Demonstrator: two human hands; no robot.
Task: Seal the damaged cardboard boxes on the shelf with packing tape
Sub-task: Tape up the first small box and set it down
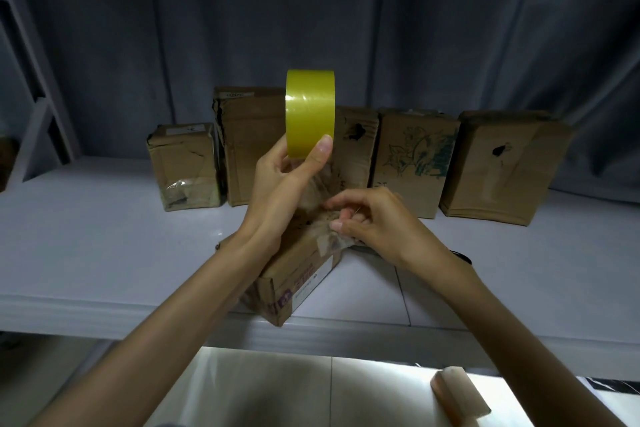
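Shelf, pale and wide, spanning the view. Five damaged boxes upright in a row toward 12 o'clock, two with torn holes. Sixth box lying angled at the front edge, at 6 o'clock from the row. Tape roll, yellow, raised on edge above that box, gripped by left hand, thumb on the outer face. Clear strip running down toward 5 o'clock. Right hand, fingers pinching its end on the box top.

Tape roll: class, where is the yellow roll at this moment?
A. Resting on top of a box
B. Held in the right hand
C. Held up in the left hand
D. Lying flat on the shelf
C: the left hand grips the tape roll upright above the box.
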